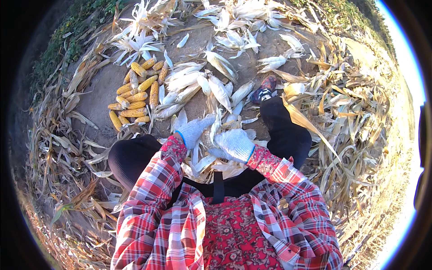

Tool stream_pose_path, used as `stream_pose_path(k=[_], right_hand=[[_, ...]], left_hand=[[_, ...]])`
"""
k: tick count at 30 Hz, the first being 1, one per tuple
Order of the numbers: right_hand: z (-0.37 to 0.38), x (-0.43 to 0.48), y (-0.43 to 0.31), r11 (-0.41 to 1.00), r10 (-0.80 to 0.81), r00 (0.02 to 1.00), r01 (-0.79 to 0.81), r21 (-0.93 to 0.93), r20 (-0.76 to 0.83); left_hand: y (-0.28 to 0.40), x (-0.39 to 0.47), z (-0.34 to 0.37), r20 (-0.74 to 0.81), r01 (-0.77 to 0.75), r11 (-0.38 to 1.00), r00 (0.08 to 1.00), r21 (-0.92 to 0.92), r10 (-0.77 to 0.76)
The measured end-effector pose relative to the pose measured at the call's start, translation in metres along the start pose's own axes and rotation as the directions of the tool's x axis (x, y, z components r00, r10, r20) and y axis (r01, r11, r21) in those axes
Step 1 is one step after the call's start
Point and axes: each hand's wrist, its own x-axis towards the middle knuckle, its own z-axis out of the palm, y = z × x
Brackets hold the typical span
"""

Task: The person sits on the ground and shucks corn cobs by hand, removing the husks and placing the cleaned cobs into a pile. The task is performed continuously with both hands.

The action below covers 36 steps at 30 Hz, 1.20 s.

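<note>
In a pale knitted work glove, my left hand point(194, 131) is at a partly opened ear of corn point(206, 138) between my legs. My right hand point(233, 145), gloved alike, grips loose dry husk point(217, 125) on the ear's other side. The fingers and husk cover much of the ear. Just ahead lie several unhusked ears point(219, 89) in pale dry husks. A group of bare yellow corn cobs point(135, 96) lies on the soil to the front left.
Empty husks point(138, 44) lie at the far side. Dry corn stalks and leaves point(351, 121) are heaped on the right, with more leaf litter point(64, 152) on the left. My bent legs flank the work, and my shoe point(265, 88) rests beside the unhusked ears.
</note>
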Motion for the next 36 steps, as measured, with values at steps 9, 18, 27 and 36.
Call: stream_pose_path(k=[9,18,27,36], right_hand=[[-0.018,0.004,0.014,0.968,-0.236,0.971,0.233,-0.094,-0.025],[0.02,0.007,0.047,0.944,0.322,0.944,-0.315,0.096,-0.069],[0.023,0.022,0.067,0.815,0.515,0.848,-0.53,0.234,0.127],[0.069,0.096,0.028,0.367,0.258,0.874,-0.484,0.795,0.413]], left_hand=[[0.013,0.011,0.014,0.524,0.379,-0.382,0.742,-0.843,-0.419],[0.017,0.0,0.038,0.209,-0.264,-0.602,0.772,-0.754,-0.6],[-0.028,-0.014,0.046,0.003,-0.293,-0.111,0.345,-0.95,-0.939],[-0.025,-0.004,0.043,0.035,-0.322,-0.085,0.157,-0.943,-0.987]])
